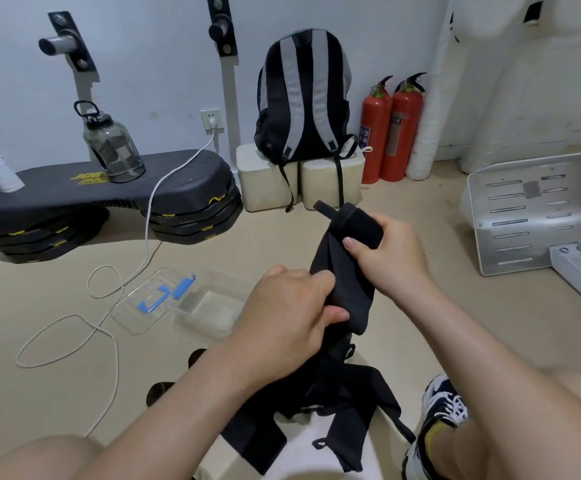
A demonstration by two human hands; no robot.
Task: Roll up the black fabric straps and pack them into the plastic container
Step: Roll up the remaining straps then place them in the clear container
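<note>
Your right hand (389, 258) is gripping the rolled end of a long black fabric strap (351, 303). Your left hand (289, 317) is squeezing it lower down.

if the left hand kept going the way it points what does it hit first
The left hand points up and right and grips the strap. Going on, it would probably meet the right hand, which holds the rolled end just beyond, though depth is unclear.

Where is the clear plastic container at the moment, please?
In the head view, the clear plastic container sits open on the beige floor, left of the left hand, beside its clear lid with blue clips.
</note>
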